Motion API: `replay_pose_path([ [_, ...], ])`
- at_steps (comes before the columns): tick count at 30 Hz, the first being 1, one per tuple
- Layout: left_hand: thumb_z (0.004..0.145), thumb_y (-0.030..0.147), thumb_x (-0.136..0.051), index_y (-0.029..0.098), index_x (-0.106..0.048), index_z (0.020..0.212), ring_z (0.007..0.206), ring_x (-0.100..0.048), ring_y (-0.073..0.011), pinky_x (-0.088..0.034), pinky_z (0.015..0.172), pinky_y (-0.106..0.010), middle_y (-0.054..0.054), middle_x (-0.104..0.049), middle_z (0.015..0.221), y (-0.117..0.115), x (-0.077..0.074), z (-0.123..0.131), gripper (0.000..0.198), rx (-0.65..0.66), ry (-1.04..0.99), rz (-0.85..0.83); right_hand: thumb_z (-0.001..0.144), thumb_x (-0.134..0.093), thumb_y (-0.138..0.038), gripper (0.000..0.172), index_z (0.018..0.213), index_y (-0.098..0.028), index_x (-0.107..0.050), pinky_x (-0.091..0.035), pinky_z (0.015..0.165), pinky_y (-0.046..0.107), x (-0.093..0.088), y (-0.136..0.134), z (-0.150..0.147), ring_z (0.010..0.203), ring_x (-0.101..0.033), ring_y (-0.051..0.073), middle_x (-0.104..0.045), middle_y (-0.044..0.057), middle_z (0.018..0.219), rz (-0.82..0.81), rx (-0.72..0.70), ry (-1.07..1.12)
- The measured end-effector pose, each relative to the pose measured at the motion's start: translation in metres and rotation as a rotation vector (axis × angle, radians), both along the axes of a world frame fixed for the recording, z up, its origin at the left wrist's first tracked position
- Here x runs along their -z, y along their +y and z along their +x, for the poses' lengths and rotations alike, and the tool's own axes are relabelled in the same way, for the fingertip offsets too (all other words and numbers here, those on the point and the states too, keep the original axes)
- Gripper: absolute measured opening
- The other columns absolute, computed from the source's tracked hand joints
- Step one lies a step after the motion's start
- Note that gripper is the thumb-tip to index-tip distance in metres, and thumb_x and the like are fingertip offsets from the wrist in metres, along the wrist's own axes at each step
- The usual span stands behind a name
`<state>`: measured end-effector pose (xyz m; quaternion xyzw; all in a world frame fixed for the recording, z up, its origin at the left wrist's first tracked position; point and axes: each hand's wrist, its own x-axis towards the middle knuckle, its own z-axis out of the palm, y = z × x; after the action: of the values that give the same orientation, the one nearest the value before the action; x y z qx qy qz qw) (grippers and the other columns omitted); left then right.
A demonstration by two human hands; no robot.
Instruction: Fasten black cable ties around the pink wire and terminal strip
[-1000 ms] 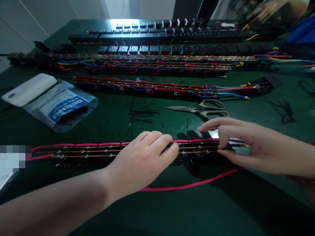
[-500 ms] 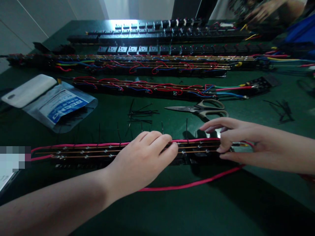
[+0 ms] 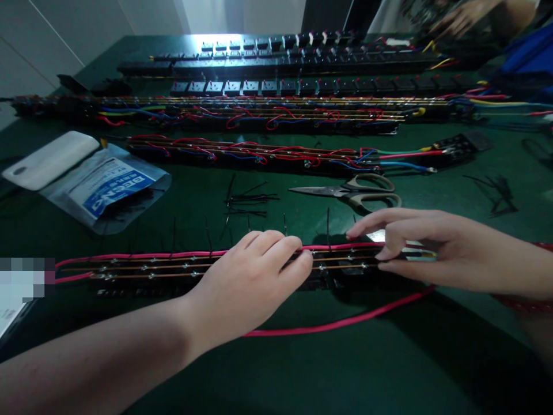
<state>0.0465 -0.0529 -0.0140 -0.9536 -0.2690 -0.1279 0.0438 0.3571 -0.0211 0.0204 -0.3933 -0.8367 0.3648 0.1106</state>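
Observation:
A long black power strip with bare copper bars and solder joints lies across the near part of the table. A red cable runs along its far edge, where several black cable ties stick up. My left hand is closed over the middle of the strip, fingers curled across the red cable. At the strip's right end, my right hand has thumb and a finger pinched together and the index finger stretched forward. What the pinch holds, if anything, I cannot make out. A red cable loop hangs on the near side.
Scissors and loose cable ties lie beyond the strip. A plastic bag and a white flat object are at left. More wired strips lie farther back. Another person's hand is at top right.
My right hand has shifted slightly left along the strip, its index finger reaching a little farther left. My left hand stays in place.

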Motion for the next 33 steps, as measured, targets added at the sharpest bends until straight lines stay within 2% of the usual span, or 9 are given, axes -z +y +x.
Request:
replay_pose_path([
  [4,0.098,0.015,-0.056,0.015,-0.054,0.128,0.110,-0.058,-0.0219,-0.055,0.091,-0.037,-0.007,-0.060,0.126,0.001,0.000,0.000,0.030,0.001,-0.001,-0.011,0.084,-0.072,-0.045,0.017,0.081,-0.028,-0.073,-0.063,0.087,0.039,0.005,0.001,0.001,0.131,-0.059,0.031,-0.067,0.007,0.130,0.036,0.132,0.033],
  [7,0.098,0.015,-0.055,0.015,-0.054,0.128,0.111,-0.058,-0.0221,-0.055,0.091,-0.037,-0.007,-0.060,0.126,0.001,0.000,0.001,0.030,-0.002,0.003,-0.009,0.083,-0.072,-0.049,0.021,0.084,-0.028,-0.075,-0.062,0.090,0.042,0.004,0.001,-0.001,0.137,-0.054,0.033,-0.071,0.009,0.120,0.031,0.195,0.025],
  [9,0.098,0.016,-0.055,0.015,-0.054,0.129,0.111,-0.057,-0.0223,-0.055,0.091,-0.037,-0.007,-0.060,0.127,0.001,0.001,0.001,0.031,0.001,0.006,-0.006,0.083,-0.072,-0.051,0.025,0.081,-0.027,-0.075,-0.062,0.086,0.041,0.003,0.000,-0.003,0.130,-0.059,0.032,-0.073,0.010,0.116,-0.001,0.232,0.007],
  [12,0.098,0.015,-0.056,0.014,-0.054,0.130,0.112,-0.057,-0.0224,-0.055,0.092,-0.037,-0.007,-0.059,0.127,0.001,0.001,0.000,0.032,0.008,0.003,0.000,0.081,-0.073,-0.055,0.031,0.079,-0.024,-0.073,-0.062,0.080,0.036,0.002,-0.002,-0.005,0.109,-0.070,0.027,-0.073,0.010,0.116,-0.104,0.303,0.025],
  [15,0.098,0.015,-0.056,0.014,-0.054,0.129,0.112,-0.057,-0.0224,-0.055,0.092,-0.037,-0.008,-0.060,0.127,0.000,0.001,0.000,0.032,0.008,0.000,0.000,0.079,-0.074,-0.057,0.036,0.078,-0.021,-0.072,-0.062,0.079,0.034,0.002,-0.004,-0.007,0.095,-0.072,0.022,-0.075,0.009,0.107,-0.163,0.337,0.064],
  [25,0.098,0.015,-0.055,0.014,-0.054,0.129,0.112,-0.058,-0.0227,-0.055,0.093,-0.038,-0.008,-0.060,0.127,0.001,0.001,0.000,0.031,0.011,0.005,0.002,0.081,-0.071,-0.058,0.036,0.090,-0.023,-0.076,-0.060,0.065,0.029,-0.002,-0.005,-0.008,0.085,-0.072,0.020,-0.077,0.007,0.096,-0.085,0.372,0.028],
  [30,0.099,0.015,-0.053,0.014,-0.055,0.129,0.112,-0.058,-0.0224,-0.055,0.093,-0.037,-0.008,-0.060,0.127,0.001,0.000,0.000,0.030,0.005,0.010,-0.003,0.080,-0.074,-0.053,0.035,0.091,-0.020,-0.075,-0.063,0.074,0.031,-0.002,-0.005,-0.010,0.089,-0.073,0.021,-0.077,0.008,0.101,-0.152,0.375,0.088],
  [33,0.099,0.015,-0.053,0.014,-0.054,0.129,0.113,-0.057,-0.0224,-0.055,0.093,-0.037,-0.008,-0.060,0.127,0.001,0.001,0.000,0.030,0.003,0.007,-0.008,0.077,-0.077,-0.054,0.038,0.091,-0.019,-0.074,-0.063,0.072,0.032,-0.003,-0.005,-0.011,0.085,-0.073,0.021,-0.077,0.009,0.096,-0.160,0.406,0.108],
])
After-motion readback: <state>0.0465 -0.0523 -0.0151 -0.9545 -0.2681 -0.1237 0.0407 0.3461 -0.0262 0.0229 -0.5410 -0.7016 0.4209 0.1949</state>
